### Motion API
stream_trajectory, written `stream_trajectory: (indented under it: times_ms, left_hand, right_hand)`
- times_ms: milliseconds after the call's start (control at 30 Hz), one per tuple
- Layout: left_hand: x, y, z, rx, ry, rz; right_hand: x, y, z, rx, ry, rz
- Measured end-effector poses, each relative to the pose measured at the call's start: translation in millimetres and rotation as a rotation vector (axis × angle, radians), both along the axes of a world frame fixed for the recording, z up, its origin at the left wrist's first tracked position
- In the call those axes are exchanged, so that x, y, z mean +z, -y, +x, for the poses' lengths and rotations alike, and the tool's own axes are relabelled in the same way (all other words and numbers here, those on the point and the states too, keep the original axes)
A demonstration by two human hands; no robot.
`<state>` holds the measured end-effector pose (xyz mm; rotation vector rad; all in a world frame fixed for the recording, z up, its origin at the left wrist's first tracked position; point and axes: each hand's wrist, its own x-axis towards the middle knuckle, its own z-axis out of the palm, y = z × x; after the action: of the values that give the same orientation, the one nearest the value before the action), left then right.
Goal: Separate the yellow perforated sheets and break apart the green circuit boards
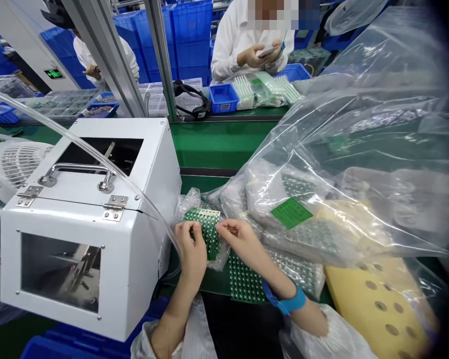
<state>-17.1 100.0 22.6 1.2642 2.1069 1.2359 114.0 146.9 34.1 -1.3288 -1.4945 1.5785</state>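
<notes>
A green circuit board panel (210, 234) with rows of pale pads sits over bubble wrap (220, 260) in front of me. My left hand (191, 249) pinches its left side between thumb and fingers. At the upper right edge, my right hand (245, 243) has its thumb and fingertips closed on the panel; the exact contact is partly hidden. Under my right forearm lies a larger green board sheet (243, 279) with rows of pale spots. A blue wrist strap (290, 300) circles my right wrist.
Close on the left stands a white machine (145, 249) with windows, and a clear tube (134, 187) crosses it. A large clear plastic bag (344, 164) with wrapped boards fills the right, near yellow foam (374, 309). Across the bench, a person (232, 45) holds a phone.
</notes>
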Motion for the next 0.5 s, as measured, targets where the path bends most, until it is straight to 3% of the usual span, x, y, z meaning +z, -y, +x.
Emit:
stream_trajectory:
  times_ms: [200, 500]
  left_hand:
    - [-16.2, -9, -1, 0.022, -0.221, -0.017]
    - [-32.8, -10, -1, 0.03, -0.314, 0.0]
  right_hand:
    - [-5.0, 0, -17, 0.025, 0.135, 0.083]
    - [-14.3, 6, -29, 0.026, 0.44, 0.333]
